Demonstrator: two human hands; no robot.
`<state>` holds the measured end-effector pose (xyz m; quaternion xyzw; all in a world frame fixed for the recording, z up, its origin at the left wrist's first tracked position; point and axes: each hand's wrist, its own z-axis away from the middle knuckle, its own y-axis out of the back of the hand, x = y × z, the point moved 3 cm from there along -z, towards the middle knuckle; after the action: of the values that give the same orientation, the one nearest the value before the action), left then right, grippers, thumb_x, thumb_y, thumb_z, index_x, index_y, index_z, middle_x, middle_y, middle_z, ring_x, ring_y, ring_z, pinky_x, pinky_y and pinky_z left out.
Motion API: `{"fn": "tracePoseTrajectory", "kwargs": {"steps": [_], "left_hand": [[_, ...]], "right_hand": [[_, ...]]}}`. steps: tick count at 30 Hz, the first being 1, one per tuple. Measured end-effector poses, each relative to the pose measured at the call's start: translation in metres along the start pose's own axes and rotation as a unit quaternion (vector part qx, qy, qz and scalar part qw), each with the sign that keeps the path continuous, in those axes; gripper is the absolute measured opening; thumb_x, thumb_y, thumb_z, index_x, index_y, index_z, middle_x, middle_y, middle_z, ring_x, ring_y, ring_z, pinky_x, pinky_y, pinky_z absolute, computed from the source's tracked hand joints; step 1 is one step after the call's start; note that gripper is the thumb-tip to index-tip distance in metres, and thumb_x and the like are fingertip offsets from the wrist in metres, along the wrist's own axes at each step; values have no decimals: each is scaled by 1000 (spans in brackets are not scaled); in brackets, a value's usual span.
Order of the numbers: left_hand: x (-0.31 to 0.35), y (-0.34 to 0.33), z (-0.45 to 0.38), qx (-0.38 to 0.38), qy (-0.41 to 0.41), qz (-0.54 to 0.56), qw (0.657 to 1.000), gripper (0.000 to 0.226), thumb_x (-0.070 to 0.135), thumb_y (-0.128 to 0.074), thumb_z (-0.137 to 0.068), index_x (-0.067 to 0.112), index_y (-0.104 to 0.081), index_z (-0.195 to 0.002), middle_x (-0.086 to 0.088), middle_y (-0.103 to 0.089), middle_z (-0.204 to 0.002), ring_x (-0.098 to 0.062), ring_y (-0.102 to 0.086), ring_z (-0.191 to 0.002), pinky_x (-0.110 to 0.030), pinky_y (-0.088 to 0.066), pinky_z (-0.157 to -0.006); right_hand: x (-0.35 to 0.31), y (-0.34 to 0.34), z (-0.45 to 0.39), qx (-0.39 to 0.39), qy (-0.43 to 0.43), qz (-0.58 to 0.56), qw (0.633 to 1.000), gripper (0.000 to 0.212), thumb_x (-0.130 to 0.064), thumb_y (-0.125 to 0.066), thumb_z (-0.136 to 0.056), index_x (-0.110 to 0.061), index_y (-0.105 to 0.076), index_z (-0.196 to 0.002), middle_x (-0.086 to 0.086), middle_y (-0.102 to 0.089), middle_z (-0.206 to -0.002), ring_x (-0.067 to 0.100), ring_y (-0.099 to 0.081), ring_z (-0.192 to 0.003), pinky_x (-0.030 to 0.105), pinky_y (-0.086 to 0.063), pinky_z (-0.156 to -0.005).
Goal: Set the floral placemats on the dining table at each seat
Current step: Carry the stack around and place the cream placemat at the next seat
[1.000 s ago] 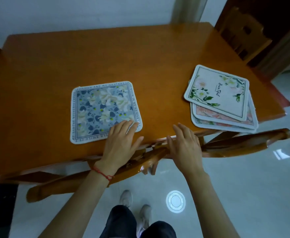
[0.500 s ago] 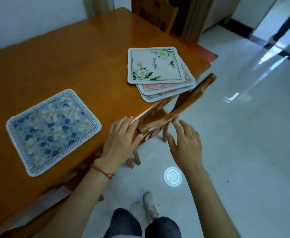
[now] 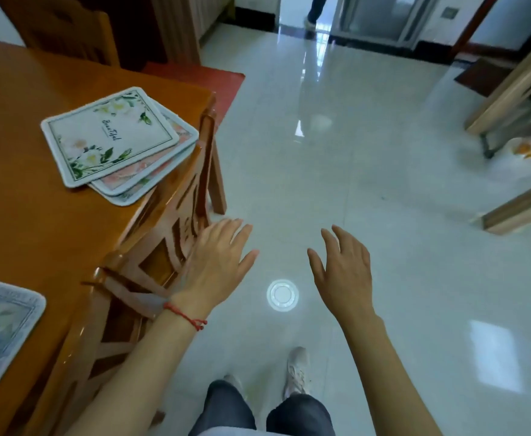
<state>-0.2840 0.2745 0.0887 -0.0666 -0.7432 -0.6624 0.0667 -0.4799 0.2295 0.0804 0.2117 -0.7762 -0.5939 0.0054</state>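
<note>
Both hands hold nothing, fingers spread loosely: the left hand [image 3: 217,262] hangs beside the slatted wooden chair back [image 3: 176,234], the right hand [image 3: 343,269] over the glossy tiled floor [image 3: 368,152]. A fanned stack of rounded-corner floral placemats [image 3: 113,136] lies near the corner of the polished orange wooden table [image 3: 37,215]. One blue floral placemat [image 3: 0,328], with a stitched pale border, lies flat at the table's near edge.

The single head-worn camera is looking steeply down and forward from close above, catching the surface [image 3: 37,234] corner at left and the tiled floor [image 3: 383,215] ahead.
</note>
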Motion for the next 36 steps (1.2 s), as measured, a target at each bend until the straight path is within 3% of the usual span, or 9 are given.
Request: {"fn": "tracePoseTrajectory", "kwargs": {"steps": [10,16,36], "left_hand": [[102,-58,-98,-22,-76,-20,997,49,39,-38,-87,4,-63,-109,-16,-67,-109,-34,-63,-102,-45,-50,-84],[126,-77,-146,-21,-87,-27,996,50,39,-37,-87,4,-62,-111,-17,-66,-110,-34,-62,-102,-44,-50,-84],[53,-81,-391,19,-81,-53,995,51,41,-36,-87,5,-61,-113,-15,-66,-111,-32,-62,-103,-43,-50,-85]], "right_hand": [[146,15,-19,-13,-85,40,996,46,-37,-38,-87,-4,-61,-110,18,-63,-114,34,-62,-102,44,-48,-88],[202,12,-52,-21,-96,51,994,46,-36,-38,-86,-4,-60,-111,18,-63,-114,34,-61,-103,44,-47,-89],[207,-51,-306,-21,-71,30,997,48,-38,-37,-87,-4,-59,-113,17,-62,-115,33,-60,-105,44,-46,-91]]}}
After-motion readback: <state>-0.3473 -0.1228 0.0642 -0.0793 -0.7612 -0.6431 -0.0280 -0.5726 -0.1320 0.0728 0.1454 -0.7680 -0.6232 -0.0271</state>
